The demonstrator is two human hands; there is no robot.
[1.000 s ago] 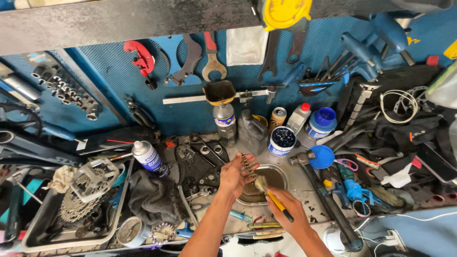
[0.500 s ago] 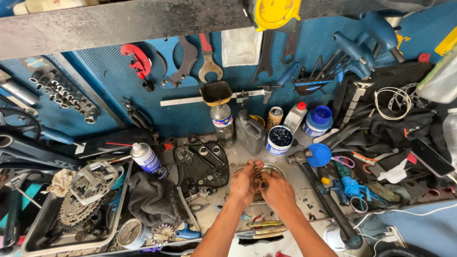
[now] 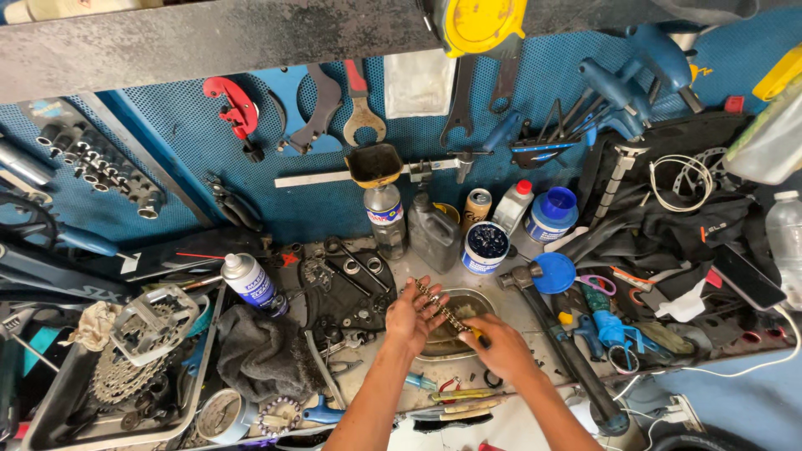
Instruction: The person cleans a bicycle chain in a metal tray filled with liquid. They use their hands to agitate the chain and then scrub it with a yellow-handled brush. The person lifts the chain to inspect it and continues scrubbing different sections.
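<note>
1. Left hand [image 3: 411, 319]: palm up, fingers curled loosely, cradling one end of a bike chain [image 3: 441, 312]. Chain drapes over the fingertips and runs down-right from there.
2. Right hand [image 3: 499, 351]: clenched around a tool with a yellow handle [image 3: 476, 334], only a sliver of yellow shows at the thumb side. Tool tip meets the lower end of the chain; exact contact point too small to tell.
3. Chain position: strung diagonally between the two hands, upper end above the left fingertips, lower end at the right thumb. It hangs directly over the oval metal tray [image 3: 480, 302], not resting in it as far as I can see.
4. Tray sits on the workbench [image 3: 535, 334], dirty liquid inside, mostly hidden by both hands.
5. Just behind the tray: open blue tub [image 3: 485, 248], its blue lid [image 3: 554, 273] lying to the right, grey oil bottle [image 3: 433, 235], clear plastic bottle [image 3: 385, 219].
6. Right of the right hand: hammer [image 3: 555, 342] lying diagonally, head near the lid.
7. Left of the left hand: black parts mat [image 3: 351, 292], grey rag [image 3: 263, 355], spray can [image 3: 251, 284] tilted.
8. Far left: grey bin with cassette sprockets [image 3: 121, 380] and a pedal [image 3: 154, 321].
9. Back wall: blue pegboard [image 3: 167, 125] with wrenches and cutters.
</note>
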